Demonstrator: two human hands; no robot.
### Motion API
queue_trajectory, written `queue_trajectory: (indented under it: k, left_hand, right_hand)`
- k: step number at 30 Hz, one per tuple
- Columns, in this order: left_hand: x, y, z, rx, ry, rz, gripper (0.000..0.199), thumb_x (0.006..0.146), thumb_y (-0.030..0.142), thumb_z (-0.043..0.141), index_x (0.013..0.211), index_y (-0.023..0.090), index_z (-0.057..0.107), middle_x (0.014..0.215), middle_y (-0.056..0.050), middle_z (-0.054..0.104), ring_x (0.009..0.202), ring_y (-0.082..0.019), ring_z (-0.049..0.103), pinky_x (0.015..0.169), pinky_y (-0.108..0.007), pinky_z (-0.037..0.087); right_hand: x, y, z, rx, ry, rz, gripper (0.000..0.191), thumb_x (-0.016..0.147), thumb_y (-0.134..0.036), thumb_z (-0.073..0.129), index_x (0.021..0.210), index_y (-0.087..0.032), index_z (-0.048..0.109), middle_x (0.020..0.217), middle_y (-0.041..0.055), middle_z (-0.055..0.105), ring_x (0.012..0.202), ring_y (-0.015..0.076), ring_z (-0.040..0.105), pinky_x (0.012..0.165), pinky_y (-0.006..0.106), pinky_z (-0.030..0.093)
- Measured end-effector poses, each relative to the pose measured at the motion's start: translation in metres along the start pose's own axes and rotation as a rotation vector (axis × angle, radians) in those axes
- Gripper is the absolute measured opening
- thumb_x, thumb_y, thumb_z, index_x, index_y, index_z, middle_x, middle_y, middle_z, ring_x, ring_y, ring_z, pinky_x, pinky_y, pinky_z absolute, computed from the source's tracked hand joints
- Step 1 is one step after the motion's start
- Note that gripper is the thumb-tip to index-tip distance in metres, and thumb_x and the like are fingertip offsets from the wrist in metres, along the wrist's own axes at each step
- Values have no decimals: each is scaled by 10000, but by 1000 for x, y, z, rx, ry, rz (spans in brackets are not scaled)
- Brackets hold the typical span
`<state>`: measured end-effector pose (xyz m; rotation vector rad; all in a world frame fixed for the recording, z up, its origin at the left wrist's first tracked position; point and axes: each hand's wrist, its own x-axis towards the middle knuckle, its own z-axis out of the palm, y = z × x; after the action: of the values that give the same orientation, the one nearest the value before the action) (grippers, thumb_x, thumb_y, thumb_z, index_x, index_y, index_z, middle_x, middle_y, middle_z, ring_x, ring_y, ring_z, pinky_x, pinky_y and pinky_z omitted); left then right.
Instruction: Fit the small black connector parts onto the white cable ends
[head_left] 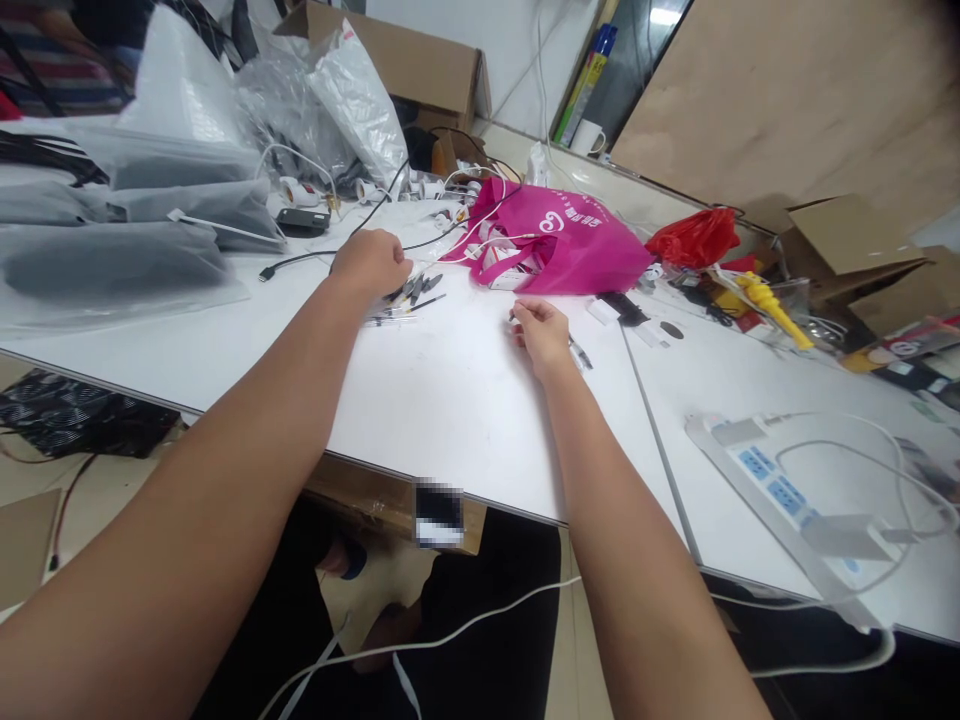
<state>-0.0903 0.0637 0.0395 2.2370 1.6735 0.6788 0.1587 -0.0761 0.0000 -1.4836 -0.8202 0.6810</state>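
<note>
My left hand is over the back of the white table, its fingers curled down beside a small pile of dark, slim parts; whatever the fingers hold is hidden. Thin clear pieces lie just below that pile. To the right, my right hand has thumb and fingers pinched together on something small and dark, too small to name. Close by its wrist, on the right side, are some small clear and dark pieces.
A pink bag stands behind my hands. Grey plastic packages lie at left, with a black cable nearby. At right are a white power strip, a red bag and open cardboard boxes.
</note>
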Motion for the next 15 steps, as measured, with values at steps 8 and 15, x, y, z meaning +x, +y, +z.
queue_trajectory:
  k: [8,15]
  left_hand:
    - [5,-6,-5,94,-114,-112,381,712,444,833,999,198,786,1079,-173,771,1165,-431,679,1020,-528,550]
    - [-7,8,-21,205,-222,-141,394,704,351,809,1049,163,793,1136,-189,776,1072,-398,711,926,-483,579]
  right_hand:
    - [-1,-2,0,-12,-1,7,82,888,-208,678,966,-183,686,831,-34,710,575,75,585,508,214,430]
    - [-1,-2,1,-34,0,5,82,874,-226,693,948,-191,682,834,-23,711,585,77,580,524,212,427]
